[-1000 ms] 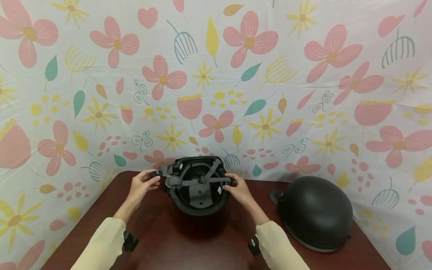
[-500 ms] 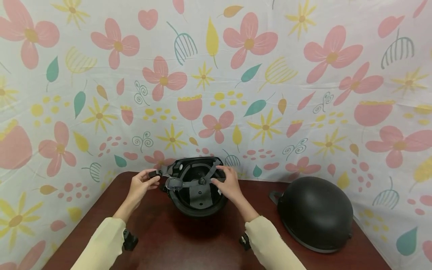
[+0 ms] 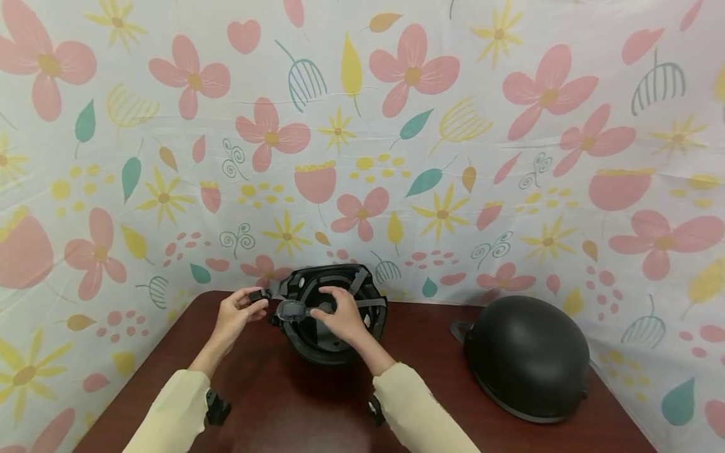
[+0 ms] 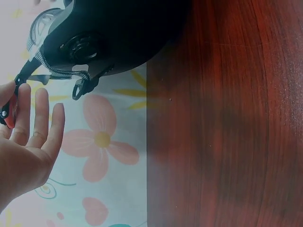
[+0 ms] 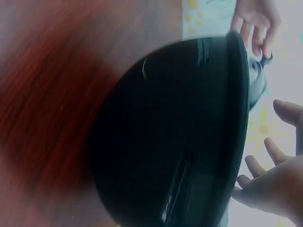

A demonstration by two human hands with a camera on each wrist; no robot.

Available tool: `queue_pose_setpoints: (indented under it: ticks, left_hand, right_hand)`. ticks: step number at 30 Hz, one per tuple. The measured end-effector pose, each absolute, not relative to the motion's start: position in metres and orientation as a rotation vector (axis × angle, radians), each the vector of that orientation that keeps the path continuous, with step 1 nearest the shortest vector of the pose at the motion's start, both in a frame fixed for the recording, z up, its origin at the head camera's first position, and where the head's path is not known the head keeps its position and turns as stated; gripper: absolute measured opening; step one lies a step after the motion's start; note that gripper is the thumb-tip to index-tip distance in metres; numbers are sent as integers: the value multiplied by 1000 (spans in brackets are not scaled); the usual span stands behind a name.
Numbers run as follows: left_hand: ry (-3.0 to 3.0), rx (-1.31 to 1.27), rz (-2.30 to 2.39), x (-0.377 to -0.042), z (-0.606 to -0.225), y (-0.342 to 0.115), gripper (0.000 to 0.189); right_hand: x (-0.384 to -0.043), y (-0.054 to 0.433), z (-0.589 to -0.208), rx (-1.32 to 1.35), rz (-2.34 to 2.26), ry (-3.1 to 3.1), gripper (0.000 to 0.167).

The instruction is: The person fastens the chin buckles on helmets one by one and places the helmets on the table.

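Observation:
A black helmet [image 3: 325, 358] lies with its hollow up on the table, grey straps crossing inside it. A grey padded chin cup [image 3: 291, 310] sits at its left rim. My left hand [image 3: 234, 316] pinches a strap's buckle [image 3: 258, 295] off that side; in the left wrist view the buckle [image 4: 12, 113] is black and red. My right hand [image 3: 344, 319] is over the hollow, thumb and forefinger apart beside the cup's strap. In the right wrist view the helmet shell [image 5: 156, 127] fills the middle, and the right hand [image 5: 277, 184] has spread fingers beyond the rim.
A smooth black dome [image 3: 527, 355] with a grey loop on its left stands at the right of the table. The dark red wooden table [image 3: 272, 402] ends against a flower-patterned cloth [image 3: 362, 151] behind.
My right hand has let go of the strap at the helmet's right rim and moved left across the hollow toward the chin cup. The left hand stays on the buckle.

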State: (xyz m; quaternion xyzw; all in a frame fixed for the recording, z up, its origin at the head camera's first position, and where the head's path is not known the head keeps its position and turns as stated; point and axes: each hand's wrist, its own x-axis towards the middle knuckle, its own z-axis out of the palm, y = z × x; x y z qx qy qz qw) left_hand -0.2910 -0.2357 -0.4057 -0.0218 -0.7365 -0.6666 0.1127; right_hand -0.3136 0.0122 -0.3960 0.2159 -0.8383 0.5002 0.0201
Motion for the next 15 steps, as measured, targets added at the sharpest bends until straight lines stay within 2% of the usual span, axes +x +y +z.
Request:
queue_pose_setpoints:
  ticks: [15]
  left_hand:
    - [-2160,-72,-1937,-291,-406,-232,44]
  right_hand:
    - [-304,-35,-404,662,1534,-2655,57]
